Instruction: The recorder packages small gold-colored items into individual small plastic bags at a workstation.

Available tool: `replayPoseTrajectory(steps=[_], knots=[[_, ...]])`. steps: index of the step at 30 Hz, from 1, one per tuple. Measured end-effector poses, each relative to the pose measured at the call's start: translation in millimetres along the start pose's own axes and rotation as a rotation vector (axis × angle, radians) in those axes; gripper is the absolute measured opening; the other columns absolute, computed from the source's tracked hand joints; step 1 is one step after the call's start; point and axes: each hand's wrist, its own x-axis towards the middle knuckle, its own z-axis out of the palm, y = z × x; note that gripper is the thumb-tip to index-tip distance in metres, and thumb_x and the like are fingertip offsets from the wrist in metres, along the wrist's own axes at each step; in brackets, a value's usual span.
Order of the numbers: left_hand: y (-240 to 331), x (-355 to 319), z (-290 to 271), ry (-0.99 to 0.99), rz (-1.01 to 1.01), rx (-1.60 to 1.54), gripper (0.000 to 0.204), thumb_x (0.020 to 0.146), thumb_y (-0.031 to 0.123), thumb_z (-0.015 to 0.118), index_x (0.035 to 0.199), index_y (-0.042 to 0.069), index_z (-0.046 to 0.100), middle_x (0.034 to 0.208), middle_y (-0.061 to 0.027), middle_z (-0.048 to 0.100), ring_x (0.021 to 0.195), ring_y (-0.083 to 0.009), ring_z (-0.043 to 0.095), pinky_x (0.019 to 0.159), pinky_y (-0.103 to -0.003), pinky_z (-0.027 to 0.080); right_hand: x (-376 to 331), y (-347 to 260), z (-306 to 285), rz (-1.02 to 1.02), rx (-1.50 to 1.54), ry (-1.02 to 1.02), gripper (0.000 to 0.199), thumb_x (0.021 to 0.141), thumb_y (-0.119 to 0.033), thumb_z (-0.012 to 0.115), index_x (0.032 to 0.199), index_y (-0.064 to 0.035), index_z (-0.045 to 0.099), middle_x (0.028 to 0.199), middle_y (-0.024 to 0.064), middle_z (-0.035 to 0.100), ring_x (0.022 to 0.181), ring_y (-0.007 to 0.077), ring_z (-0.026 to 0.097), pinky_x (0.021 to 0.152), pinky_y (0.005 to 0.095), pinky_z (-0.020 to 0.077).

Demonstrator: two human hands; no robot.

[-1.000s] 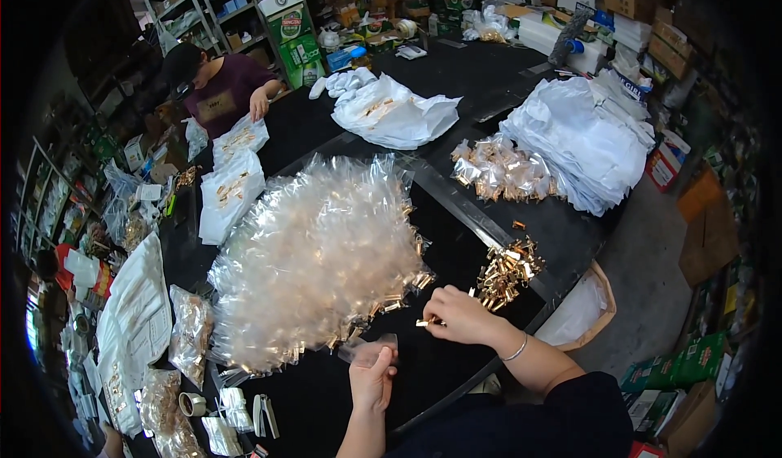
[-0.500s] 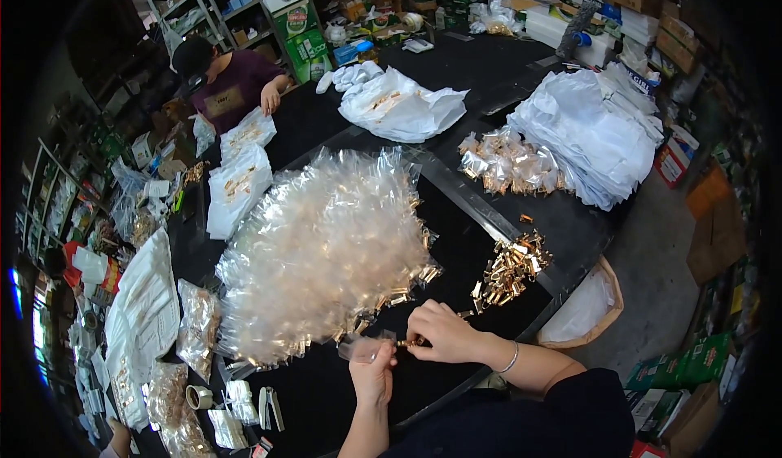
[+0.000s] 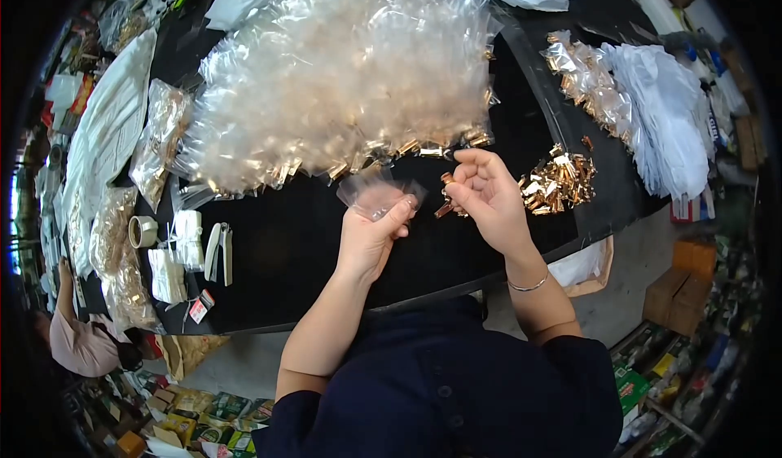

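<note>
One small clear bag (image 3: 379,195) is up off the black table (image 3: 326,270), pinched at its lower edge by the left hand (image 3: 371,234), thumb and fingers closed on the film. Mouth of the bag points toward the right hand (image 3: 485,193), just beside it, not quite touching as far as I can tell.

Right hand is loosely curled, fingertips closed on a small gold clip (image 3: 446,205); a second piece may be in the palm, can't tell.

Step in hand, as I read it: loading the gold part into the bag. Part is at the opening, not yet inside.

Next move calls for: left hand keeping the mouth spread, right hand lining the clip up with the gap and sliding it in without snagging the thin film.

Around it:
- loose pile of gold clips (image 3: 558,182) on the table, just right of the right hand
- big fan of clear bags (image 3: 342,75) with gold ends, behind both hands
- stapler (image 3: 218,252), tape roll (image 3: 143,231) and white tag bundles (image 3: 175,254) well to the left
- stack of white bags (image 3: 668,116) far right
</note>
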Motion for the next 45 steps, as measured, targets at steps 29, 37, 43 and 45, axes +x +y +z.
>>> replayPoseTrajectory(steps=[29, 37, 43, 45], knots=[[4.4, -0.6, -8.0, 0.184, 0.192, -0.096, 0.019, 0.094, 0.011, 0.064, 0.111, 0.001, 0.061, 0.1, -0.0088, 0.068, 0.09, -0.0138, 0.064, 0.072, -0.024, 0.052, 55.8, -37.2, 12.2, -0.549, -1.002, -0.403, 0.016, 0.079, 0.005, 0.07, 0.094, -0.0005, 0.068, 0.089, 0.0098, 0.065, 0.08, 0.0215, 0.062, 0.067, 0.0301, 0.0499], [-3.8, -5.3, -7.7, 0.049, 0.157, 0.097, 0.014, 0.095, 0.011, 0.063, 0.105, 0.001, 0.063, 0.091, -0.0088, 0.069, 0.079, -0.0125, 0.063, 0.065, -0.022, 0.048, 17.9, -29.2, 7.7, -0.44, -1.008, -0.368, 0.019, 0.077, 0.002, 0.071, 0.095, -0.002, 0.065, 0.097, 0.0088, 0.063, 0.084, 0.0218, 0.061, 0.067, 0.0302, 0.0496], [-11.9, -2.9, -15.0, 0.0, 0.182, 0.07, 0.016, 0.089, 0.009, 0.07, 0.103, 0.001, 0.064, 0.086, -0.008, 0.068, 0.073, -0.0111, 0.061, 0.062, -0.022, 0.047, 10.1, -19.4, 0.1, -0.257, -1.152, -0.519, 0.022, 0.076, 0.006, 0.071, 0.096, -0.0004, 0.064, 0.092, 0.0082, 0.063, 0.075, 0.0181, 0.063, 0.062, 0.0278, 0.0487], [-12.9, -3.7, -16.6, -0.042, 0.195, 0.106, 0.021, 0.086, 0.008, 0.073, 0.104, 0.001, 0.063, 0.088, -0.0079, 0.068, 0.072, -0.0106, 0.06, 0.061, -0.022, 0.047, 10.9, -28.3, 4.2, -0.191, -1.08, -0.48, 0.022, 0.076, 0.007, 0.071, 0.096, 0.0001, 0.064, 0.092, 0.0078, 0.064, 0.073, 0.0166, 0.063, 0.061, 0.0275, 0.0483]])
